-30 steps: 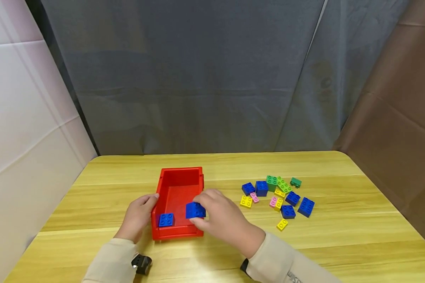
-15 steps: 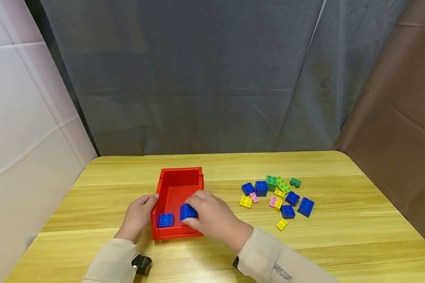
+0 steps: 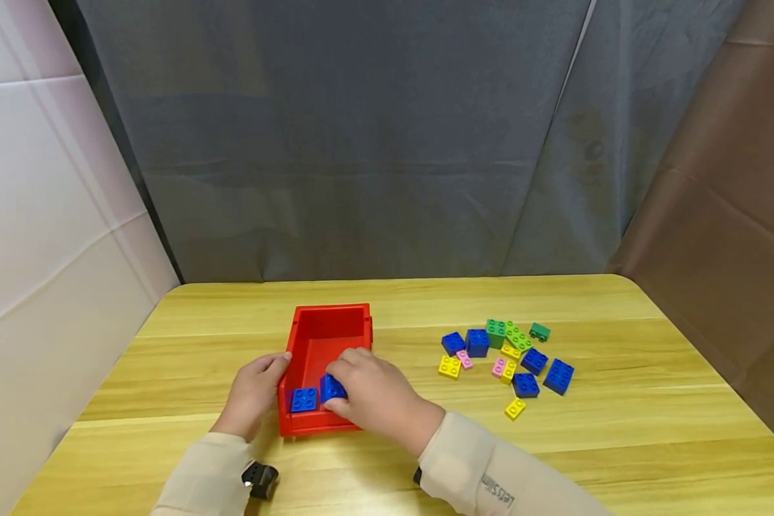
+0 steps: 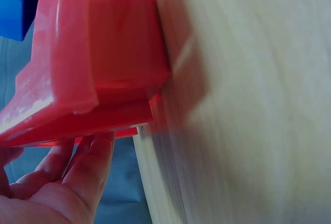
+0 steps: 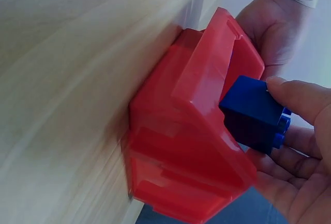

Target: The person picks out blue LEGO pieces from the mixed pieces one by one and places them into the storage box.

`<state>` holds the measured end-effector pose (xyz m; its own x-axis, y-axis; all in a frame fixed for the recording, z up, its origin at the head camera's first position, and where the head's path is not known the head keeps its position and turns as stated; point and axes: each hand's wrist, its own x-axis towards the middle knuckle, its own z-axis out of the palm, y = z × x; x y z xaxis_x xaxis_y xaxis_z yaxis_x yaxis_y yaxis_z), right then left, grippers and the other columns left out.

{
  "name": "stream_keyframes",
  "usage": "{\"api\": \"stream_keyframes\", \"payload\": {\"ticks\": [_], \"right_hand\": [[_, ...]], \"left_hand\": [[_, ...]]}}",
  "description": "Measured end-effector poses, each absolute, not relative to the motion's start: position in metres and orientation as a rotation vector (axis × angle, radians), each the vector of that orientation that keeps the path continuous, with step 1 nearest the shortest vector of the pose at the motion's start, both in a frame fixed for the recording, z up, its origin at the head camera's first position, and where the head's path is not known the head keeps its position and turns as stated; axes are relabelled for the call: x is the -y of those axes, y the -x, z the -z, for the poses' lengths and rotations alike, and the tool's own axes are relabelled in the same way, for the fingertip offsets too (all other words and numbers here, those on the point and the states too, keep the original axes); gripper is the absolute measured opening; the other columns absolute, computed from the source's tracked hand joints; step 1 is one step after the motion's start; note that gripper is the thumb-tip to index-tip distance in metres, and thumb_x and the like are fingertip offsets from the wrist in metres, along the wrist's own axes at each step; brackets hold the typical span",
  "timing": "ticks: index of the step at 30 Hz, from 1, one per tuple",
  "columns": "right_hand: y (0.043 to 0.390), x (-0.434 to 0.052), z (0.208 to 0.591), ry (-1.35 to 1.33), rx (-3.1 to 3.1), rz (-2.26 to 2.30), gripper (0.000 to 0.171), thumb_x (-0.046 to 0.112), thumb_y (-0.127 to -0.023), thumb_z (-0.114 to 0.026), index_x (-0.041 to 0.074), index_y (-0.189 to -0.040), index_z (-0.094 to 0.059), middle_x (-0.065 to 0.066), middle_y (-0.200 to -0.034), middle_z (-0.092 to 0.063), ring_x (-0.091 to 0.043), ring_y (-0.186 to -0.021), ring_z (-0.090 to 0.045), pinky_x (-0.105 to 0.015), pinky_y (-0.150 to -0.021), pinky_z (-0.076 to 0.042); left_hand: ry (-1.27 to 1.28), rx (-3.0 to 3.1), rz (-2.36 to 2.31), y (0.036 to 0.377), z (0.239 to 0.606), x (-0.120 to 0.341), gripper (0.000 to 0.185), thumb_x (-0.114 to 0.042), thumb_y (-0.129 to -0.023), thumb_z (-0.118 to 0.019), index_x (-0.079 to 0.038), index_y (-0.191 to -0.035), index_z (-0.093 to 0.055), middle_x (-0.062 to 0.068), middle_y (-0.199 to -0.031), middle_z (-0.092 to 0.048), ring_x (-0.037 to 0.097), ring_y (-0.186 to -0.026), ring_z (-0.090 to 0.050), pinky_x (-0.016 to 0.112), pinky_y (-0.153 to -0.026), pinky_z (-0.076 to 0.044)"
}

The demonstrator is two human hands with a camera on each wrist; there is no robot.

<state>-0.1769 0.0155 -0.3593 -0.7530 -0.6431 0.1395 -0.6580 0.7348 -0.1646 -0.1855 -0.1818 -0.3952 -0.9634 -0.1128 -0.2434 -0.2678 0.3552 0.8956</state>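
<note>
My left hand [image 3: 249, 394] grips the left wall of a red plastic bin [image 3: 319, 355]. In the left wrist view its fingers [image 4: 89, 175] lie against the bin's side below the rim. Between right thumb and fingers, my right hand [image 3: 387, 395] pinches a blue building brick [image 3: 332, 388] over the front part of the bin. The right wrist view shows that brick [image 5: 251, 111] with its studs towards the palm, level with the rim. Another blue brick [image 3: 304, 400], studs up, lies in the bin's front left corner.
Right of the bin, a loose group of bricks lies on the wooden table [image 3: 593, 459]. Among them are several blue bricks [image 3: 558, 376], yellow ones [image 3: 514, 409], pink ones [image 3: 464, 360] and green ones [image 3: 496, 332]. A grey curtain [image 3: 387, 143] hangs behind the table.
My right hand has carried the blue brick leftwards within the bin's opening, nearer to the brick lying there. My left hand has stayed on the bin.
</note>
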Motion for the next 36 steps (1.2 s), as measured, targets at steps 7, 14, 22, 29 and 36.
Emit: {"api": "stream_keyframes", "payload": {"ticks": [7, 14, 22, 29, 36], "right_hand": [[0.177, -0.011, 0.360, -1.063, 2.882, -0.241, 0.046, 0.043, -0.087, -0.069, 0.013, -0.122, -0.065, 0.001, -0.110, -0.062, -0.010, -0.099, -0.055, -0.020, -0.088, -0.050], [0.178, -0.004, 0.364, -1.055, 2.901, -0.193, 0.044, 0.042, -0.086, -0.070, 0.014, -0.120, -0.066, 0.003, -0.105, -0.062, -0.009, -0.094, -0.053, -0.019, -0.083, -0.051], [0.179, 0.004, 0.367, -1.028, 2.930, -0.152, 0.039, 0.041, -0.086, -0.071, 0.015, -0.115, -0.067, 0.004, -0.100, -0.061, -0.009, -0.090, -0.052, -0.019, -0.077, -0.050], [0.180, 0.009, 0.370, -1.019, 2.949, -0.123, 0.040, 0.043, -0.086, -0.070, 0.017, -0.116, -0.067, 0.004, -0.101, -0.063, -0.009, -0.093, -0.055, -0.021, -0.081, -0.052], [0.182, 0.013, 0.373, -1.020, 2.959, -0.113, 0.041, 0.046, -0.085, -0.069, 0.017, -0.114, -0.068, 0.005, -0.097, -0.062, -0.009, -0.089, -0.054, -0.020, -0.079, -0.052]], "left_hand": [[0.345, -2.471, -1.667, 0.185, 0.394, 0.181, 0.055, -0.036, -0.104, -0.036, 0.005, -0.142, -0.040, 0.028, -0.142, -0.042, 0.045, -0.128, -0.041, 0.056, -0.104, -0.039], [0.337, -2.470, -1.670, 0.184, 0.394, 0.182, 0.056, -0.037, -0.104, -0.037, 0.005, -0.142, -0.040, 0.028, -0.142, -0.042, 0.045, -0.128, -0.041, 0.056, -0.103, -0.039], [0.320, -2.482, -1.690, 0.184, 0.394, 0.182, 0.056, -0.036, -0.104, -0.037, 0.007, -0.140, -0.042, 0.029, -0.139, -0.044, 0.044, -0.125, -0.043, 0.056, -0.104, -0.039], [0.326, -2.472, -1.683, 0.183, 0.394, 0.182, 0.056, -0.037, -0.104, -0.037, 0.005, -0.141, -0.041, 0.028, -0.141, -0.043, 0.044, -0.127, -0.041, 0.056, -0.104, -0.039], [0.311, -2.475, -1.691, 0.184, 0.394, 0.182, 0.057, -0.037, -0.104, -0.037, 0.006, -0.140, -0.041, 0.029, -0.141, -0.043, 0.045, -0.127, -0.042, 0.056, -0.104, -0.039]]}}
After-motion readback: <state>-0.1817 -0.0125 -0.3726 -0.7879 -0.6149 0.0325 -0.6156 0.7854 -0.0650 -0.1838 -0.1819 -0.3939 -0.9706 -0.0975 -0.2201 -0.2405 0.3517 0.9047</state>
